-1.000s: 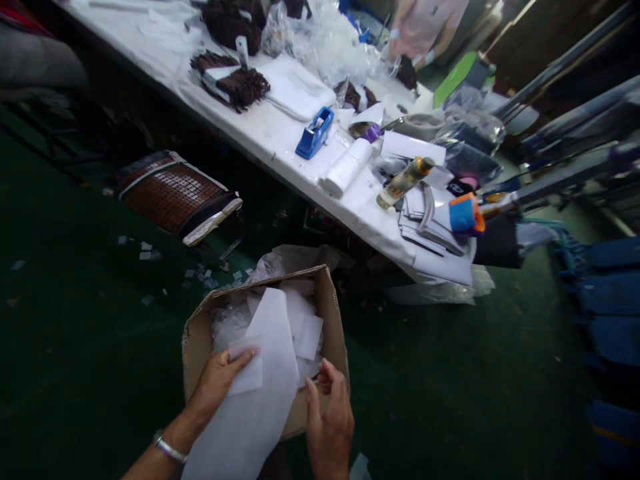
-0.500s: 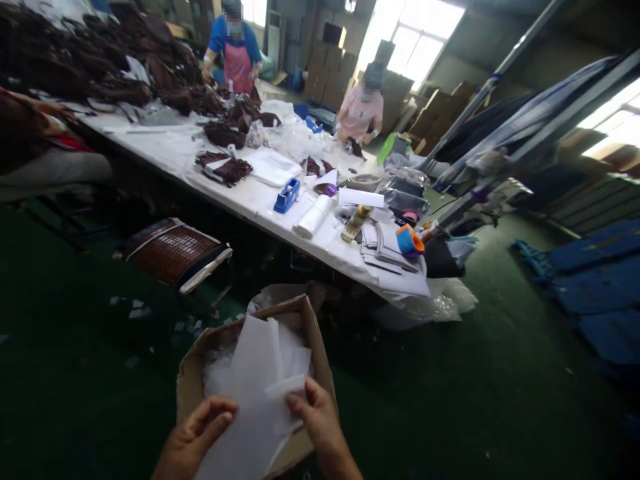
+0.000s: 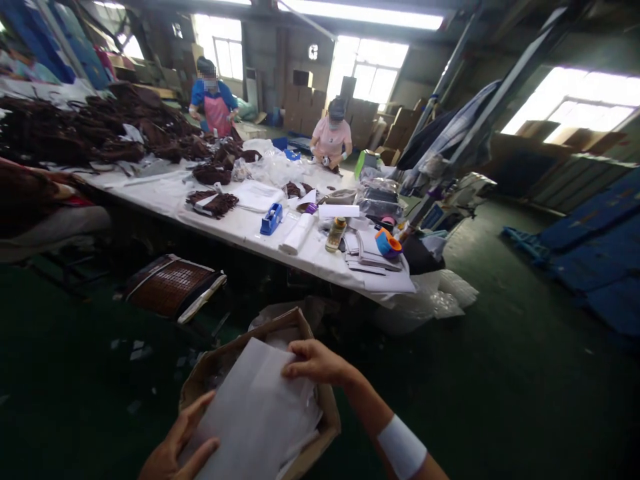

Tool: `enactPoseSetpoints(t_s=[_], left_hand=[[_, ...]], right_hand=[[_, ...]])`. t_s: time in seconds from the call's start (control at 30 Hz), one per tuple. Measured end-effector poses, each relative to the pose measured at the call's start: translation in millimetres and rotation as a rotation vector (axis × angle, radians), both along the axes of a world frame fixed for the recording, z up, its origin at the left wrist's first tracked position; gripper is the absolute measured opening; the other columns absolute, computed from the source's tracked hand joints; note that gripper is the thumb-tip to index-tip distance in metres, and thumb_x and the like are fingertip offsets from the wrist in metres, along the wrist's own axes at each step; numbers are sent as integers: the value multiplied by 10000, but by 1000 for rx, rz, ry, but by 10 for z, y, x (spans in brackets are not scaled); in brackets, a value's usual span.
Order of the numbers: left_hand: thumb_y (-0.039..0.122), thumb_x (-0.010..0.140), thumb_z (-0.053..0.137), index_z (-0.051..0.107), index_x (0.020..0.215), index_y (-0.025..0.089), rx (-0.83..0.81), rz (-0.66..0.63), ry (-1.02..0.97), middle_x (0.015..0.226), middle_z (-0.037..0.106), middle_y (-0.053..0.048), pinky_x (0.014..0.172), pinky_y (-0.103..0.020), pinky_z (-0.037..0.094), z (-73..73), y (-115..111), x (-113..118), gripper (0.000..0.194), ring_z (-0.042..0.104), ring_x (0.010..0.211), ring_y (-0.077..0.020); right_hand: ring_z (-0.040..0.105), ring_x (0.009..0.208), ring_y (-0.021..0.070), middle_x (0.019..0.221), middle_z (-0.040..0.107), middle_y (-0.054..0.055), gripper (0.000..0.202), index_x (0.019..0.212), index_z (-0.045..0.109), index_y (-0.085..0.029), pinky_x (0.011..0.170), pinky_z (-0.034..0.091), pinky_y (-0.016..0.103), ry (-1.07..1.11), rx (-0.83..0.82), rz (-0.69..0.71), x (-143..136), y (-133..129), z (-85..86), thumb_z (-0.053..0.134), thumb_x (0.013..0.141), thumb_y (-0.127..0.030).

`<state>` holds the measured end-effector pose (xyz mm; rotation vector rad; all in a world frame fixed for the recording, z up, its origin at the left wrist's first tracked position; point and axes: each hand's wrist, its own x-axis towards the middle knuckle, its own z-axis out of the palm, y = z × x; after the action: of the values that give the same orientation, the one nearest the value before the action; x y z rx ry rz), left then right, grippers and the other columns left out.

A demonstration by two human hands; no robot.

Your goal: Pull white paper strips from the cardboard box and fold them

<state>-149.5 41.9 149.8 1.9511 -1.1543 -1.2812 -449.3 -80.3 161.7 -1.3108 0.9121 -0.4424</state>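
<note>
A: Hands low in the head view. How does the person hold things?

B: The left hand (image 3: 177, 447), at the bottom edge left of centre, lies open with its fingers spread against the lower left edge of a white sheet (image 3: 255, 413). The right hand (image 3: 313, 361) has its fingers curled over the sheet's upper right edge, pinching it; a white band wraps that wrist.

A: Where is the sheet?

B: Lower centre, lying over the open top of a cardboard box (image 3: 327, 407) on the dark green floor (image 3: 500, 393).

A: What borders it?

B: Above the box runs the near edge of a long white table (image 3: 235, 230), from middle left toward centre, bearing a blue tape dispenser (image 3: 271, 219) and a paper roll (image 3: 297, 235). A woven-seat stool (image 3: 173, 288) stands left of the box, apart from it.

A: Open room?

B: Bare floor spreads right of the box toward the frame's right edge. Two other people work at the table's far side, upper centre.
</note>
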Motion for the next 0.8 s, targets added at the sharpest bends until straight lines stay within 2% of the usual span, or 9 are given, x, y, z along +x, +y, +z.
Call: enactPoseSetpoints(t_s=[0.07, 0.13, 0.27, 0.33, 0.43, 0.5, 0.6, 0.67, 0.8], left_hand=[[616, 647, 729, 389, 1453, 274, 45, 39, 72, 1379, 599, -113, 1136, -571, 334, 40, -34, -52, 939, 525, 1276, -418], [566, 589, 797, 460, 1410, 219, 132, -10, 317, 1344, 628, -135, 1100, -559, 395, 121, -111, -116, 953, 559, 1237, -418], [433, 579, 848, 634, 1236, 141, 381, -188, 810, 1111, 742, -159, 882, -471, 546, 382, -380, -281, 750, 687, 996, -378], [351, 625, 838, 638, 1242, 129, 358, -276, 886, 1089, 750, -163, 847, -414, 546, 483, -517, -372, 686, 708, 933, -334], [321, 726, 779, 654, 1220, 93, 285, -339, 846, 1102, 745, -191, 879, -385, 537, 513, -645, -484, 558, 710, 966, -310], [338, 787, 726, 641, 1245, 116, 251, -302, 829, 1221, 702, -186, 955, -415, 525, 479, -669, -523, 517, 667, 1105, -327], [381, 803, 704, 574, 1333, 209, 217, -136, 859, 1367, 624, -132, 996, -458, 522, 436, -646, -531, 572, 603, 1221, -341], [428, 794, 707, 549, 1357, 226, 204, -21, 867, 1345, 642, -124, 982, -442, 534, 437, -617, -522, 618, 617, 1201, -333], [544, 795, 667, 535, 1369, 176, 153, 33, 795, 1268, 685, -146, 888, -392, 566, 481, -563, -506, 695, 652, 1132, -323]], right_hand=[[454, 604, 73, 655, 532, -60, 199, 766, 601, -159, 533, 327, 185, 77, -135, -47, 12, 33, -38, 746, 712, -284], [491, 622, 84, 666, 566, -52, 145, 792, 619, -162, 548, 345, 186, 128, -220, -24, 10, 58, 24, 724, 722, -234], [566, 695, 113, 741, 630, -34, 164, 877, 655, -175, 623, 407, 202, 110, -248, 84, 38, 75, 255, 723, 739, -233], [560, 701, 110, 748, 624, -38, 170, 880, 656, -186, 625, 396, 201, 129, -313, 123, 71, 83, 339, 736, 739, -237], [517, 656, 98, 711, 585, -45, 133, 798, 623, -192, 592, 358, 210, 228, -433, 112, 70, 99, 406, 723, 768, -274], [509, 680, 105, 748, 574, -28, 150, 748, 585, -187, 618, 364, 227, 331, -532, -20, -1, 115, 440, 679, 812, -285], [520, 822, 146, 884, 578, 23, 141, 758, 556, -181, 748, 385, 277, 512, -677, -428, -158, 169, 515, 566, 882, -249], [503, 795, 148, 848, 550, 21, 188, 762, 536, -184, 726, 375, 284, 461, -636, -616, -193, 246, 564, 513, 913, -294], [454, 613, 109, 673, 495, -32, 253, 767, 519, -183, 565, 349, 239, -91, -213, -561, 152, 483, 520, 569, 865, -410]])
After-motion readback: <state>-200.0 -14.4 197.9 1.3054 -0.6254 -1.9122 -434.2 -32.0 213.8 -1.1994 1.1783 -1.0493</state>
